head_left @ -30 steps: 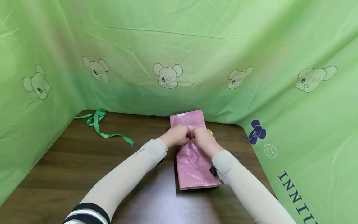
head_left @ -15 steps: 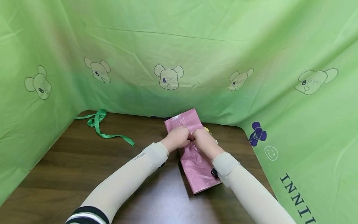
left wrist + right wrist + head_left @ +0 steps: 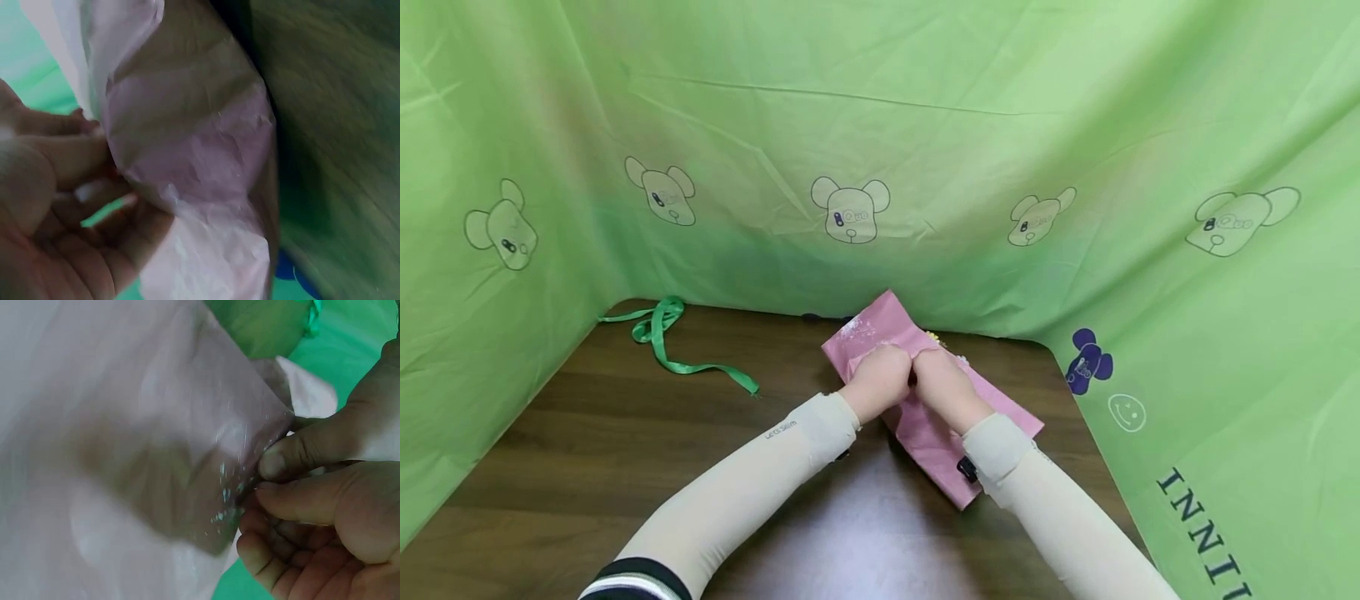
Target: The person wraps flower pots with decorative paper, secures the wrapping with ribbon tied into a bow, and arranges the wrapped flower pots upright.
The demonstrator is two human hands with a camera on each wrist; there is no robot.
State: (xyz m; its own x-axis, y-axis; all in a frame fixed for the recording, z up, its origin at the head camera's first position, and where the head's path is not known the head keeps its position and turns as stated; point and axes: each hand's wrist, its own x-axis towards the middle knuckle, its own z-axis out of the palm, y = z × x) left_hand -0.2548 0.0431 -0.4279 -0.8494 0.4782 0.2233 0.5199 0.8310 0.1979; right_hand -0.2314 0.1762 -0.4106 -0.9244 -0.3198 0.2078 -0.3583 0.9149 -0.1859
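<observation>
Glossy pink wrapping paper (image 3: 880, 319), crumpled and narrowed at its middle, lies slanted on the wooden table. Both hands meet at that narrowed middle. My left hand (image 3: 882, 379) grips the paper from the left, and in the left wrist view the fingers (image 3: 134, 234) press against its gathered edge. My right hand (image 3: 946, 385) pinches the same spot from the right; the right wrist view has the two thumbs close together at the creased paper (image 3: 228, 469). Small yellow flowers (image 3: 933, 337) peek out past the paper's far right edge. What lies under the hands is hidden.
A loose green ribbon (image 3: 664, 333) lies curled at the table's back left. Green cloth (image 3: 850, 117) printed with bear heads hangs round the back and both sides. The brown wooden table (image 3: 625, 433) extends to the left and front.
The pink paper has turned counterclockwise, its far end swinging left and its near end right. Both hands stay gripping its middle. The ribbon has not moved.
</observation>
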